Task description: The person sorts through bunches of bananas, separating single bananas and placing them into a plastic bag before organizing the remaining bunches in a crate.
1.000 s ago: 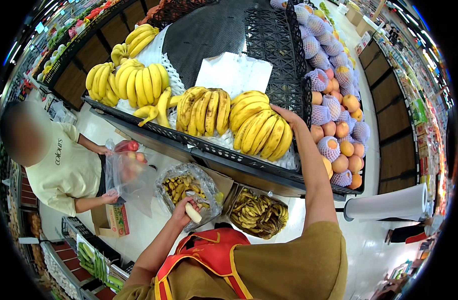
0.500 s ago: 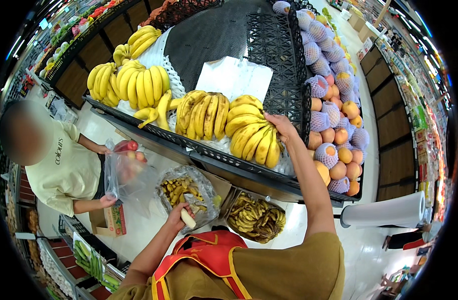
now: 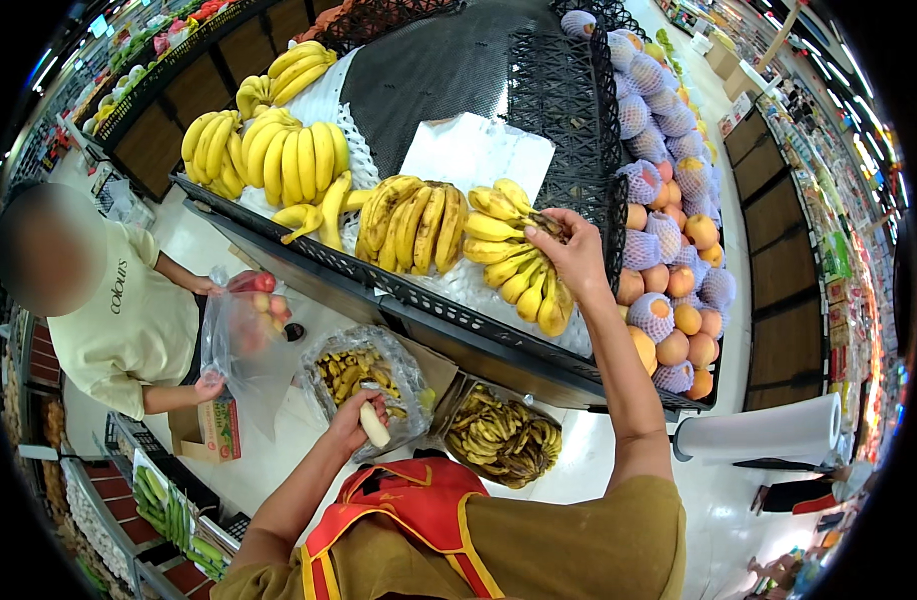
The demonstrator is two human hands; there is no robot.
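Observation:
My right hand [image 3: 571,250] is closed around the stem end of a spotted yellow banana bunch [image 3: 527,287] at the front right of the display shelf. The bunch's fruit fans out to the left and toward me. Just left of it, a browner bunch of bananas [image 3: 419,225] rests on the shelf. Low in front of my body, my left hand [image 3: 351,418] grips a pale, peeled-looking banana [image 3: 375,428]. Behind that hand sits a box lined with clear plastic [image 3: 409,375], holding loose bananas. Beside it is a carton of browned bananas [image 3: 504,435].
Yellow banana bunches [image 3: 294,160] fill the shelf's left side, and a white sheet [image 3: 476,155] lies farther back. Net-wrapped round fruit [image 3: 669,235] is piled on the right. At left, a person [image 3: 119,300] holds a clear bag of red fruit [image 3: 254,310]. A white roll [image 3: 759,430] sticks out at right.
My right hand has shifted over the stem end, and the bunch it grips has turned and risen slightly. My left hand still holds the pale banana, now pointing slightly more to the right.

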